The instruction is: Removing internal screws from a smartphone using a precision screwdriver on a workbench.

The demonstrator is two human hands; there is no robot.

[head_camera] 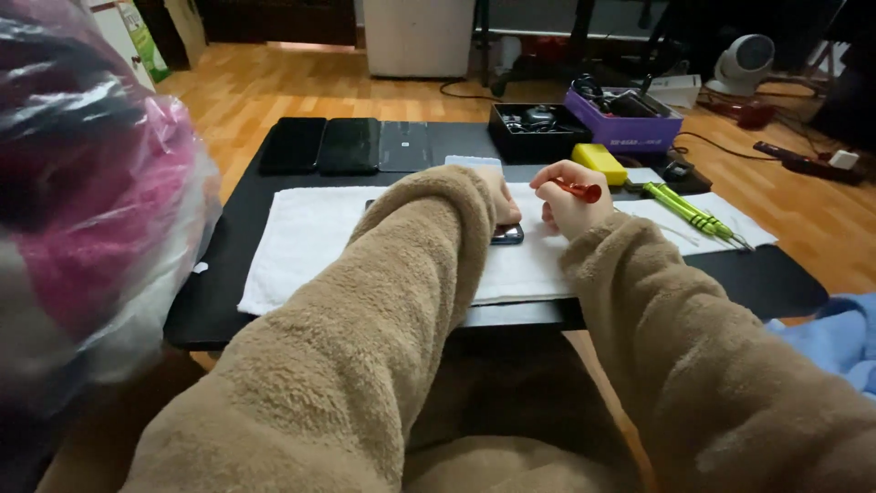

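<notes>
Pressing down on a dark phone (507, 234) that lies on the white towel (310, 239) near the tabletop's middle, the left hand (500, 196) rests flat on it. Just beside it, the right hand (568, 203) is closed around a red screwdriver (578, 190), its tip hidden.

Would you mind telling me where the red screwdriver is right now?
In the head view, the red screwdriver is in the right hand, right of centre over the white towel, just right of the phone under the left hand.
</notes>
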